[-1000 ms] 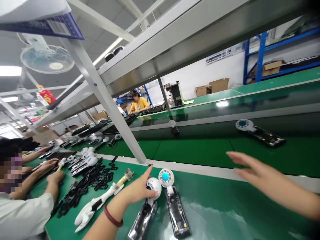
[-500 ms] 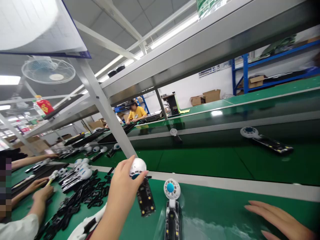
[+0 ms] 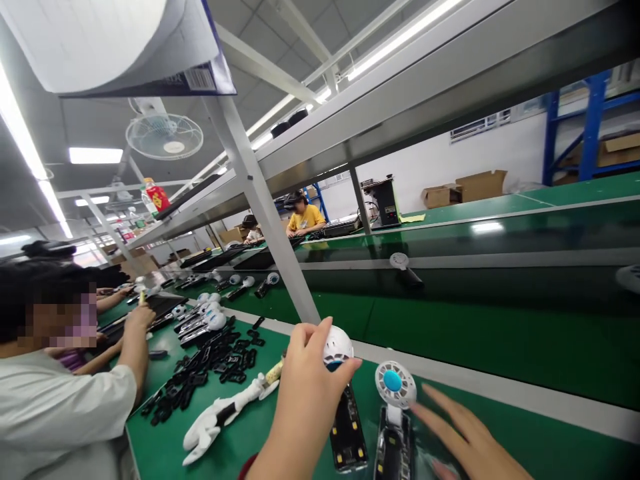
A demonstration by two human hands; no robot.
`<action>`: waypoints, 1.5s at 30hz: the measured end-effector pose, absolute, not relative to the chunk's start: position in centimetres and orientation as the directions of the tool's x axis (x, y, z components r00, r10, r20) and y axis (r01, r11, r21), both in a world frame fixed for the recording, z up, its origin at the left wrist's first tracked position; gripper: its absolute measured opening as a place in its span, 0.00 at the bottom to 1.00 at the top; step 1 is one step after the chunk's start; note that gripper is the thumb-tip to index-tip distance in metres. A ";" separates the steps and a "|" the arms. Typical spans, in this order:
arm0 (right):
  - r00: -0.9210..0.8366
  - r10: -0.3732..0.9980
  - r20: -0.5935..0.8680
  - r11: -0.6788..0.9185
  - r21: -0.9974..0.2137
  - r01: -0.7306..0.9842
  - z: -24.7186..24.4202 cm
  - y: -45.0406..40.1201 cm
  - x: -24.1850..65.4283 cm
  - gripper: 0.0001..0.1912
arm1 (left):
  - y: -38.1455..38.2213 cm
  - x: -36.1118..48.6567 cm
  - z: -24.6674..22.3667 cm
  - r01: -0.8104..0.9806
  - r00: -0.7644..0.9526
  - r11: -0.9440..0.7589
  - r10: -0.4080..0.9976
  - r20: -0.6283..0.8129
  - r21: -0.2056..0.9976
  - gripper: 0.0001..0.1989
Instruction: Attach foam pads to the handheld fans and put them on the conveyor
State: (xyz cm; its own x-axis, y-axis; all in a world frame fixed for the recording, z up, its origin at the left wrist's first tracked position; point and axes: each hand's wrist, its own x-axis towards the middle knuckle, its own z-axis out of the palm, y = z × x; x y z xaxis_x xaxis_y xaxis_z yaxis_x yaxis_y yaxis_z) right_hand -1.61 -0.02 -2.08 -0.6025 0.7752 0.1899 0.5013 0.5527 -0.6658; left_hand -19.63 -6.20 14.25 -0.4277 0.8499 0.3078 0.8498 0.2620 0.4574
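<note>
My left hand (image 3: pixel 307 387) grips a small handheld fan (image 3: pixel 349 430) by its round white head. The fan's dark handle hangs down and shows several small yellow squares. Beside it on the green bench lies a second handheld fan (image 3: pixel 396 380), with a white slotted head, a blue hub and a dark handle cut off by the lower edge. My right hand (image 3: pixel 465 430) is open, fingers stretched toward that second fan's head; whether the fingertips touch it I cannot tell. To the left of my left forearm rests a white tool with a yellow-wrapped grip (image 3: pixel 235 403).
Black plastic parts (image 3: pixel 215 360) lie piled on the bench at left, beside several white-headed fans (image 3: pixel 205 317). A co-worker (image 3: pixel 65 393) sits at far left. A slanted metal post (image 3: pixel 280 240) rises past the bench edge. Another fan (image 3: pixel 407 270) lies on the green conveyor (image 3: pixel 475 327).
The view has swung left, so things appear farther right. My right hand has come in close to the second fan. My left hand still holds its fan.
</note>
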 end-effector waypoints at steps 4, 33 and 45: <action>-0.590 0.801 0.105 0.439 -0.773 0.458 1.3 2.8 -4.9 0.33 | -5.5 -22.3 12.9 0.881 -0.377 0.275 0.900 0.217 0.386 0.31; -0.146 0.980 -0.132 -0.098 -0.971 0.219 4.4 19.3 -2.5 0.16 | -0.2 -20.7 11.2 0.390 -0.494 -0.023 0.838 0.231 0.920 0.16; -0.499 0.858 -0.122 -0.347 -0.854 -0.388 6.6 -5.0 10.5 0.18 | 0.6 -3.5 8.4 -0.704 0.113 0.241 0.967 -0.229 0.668 0.17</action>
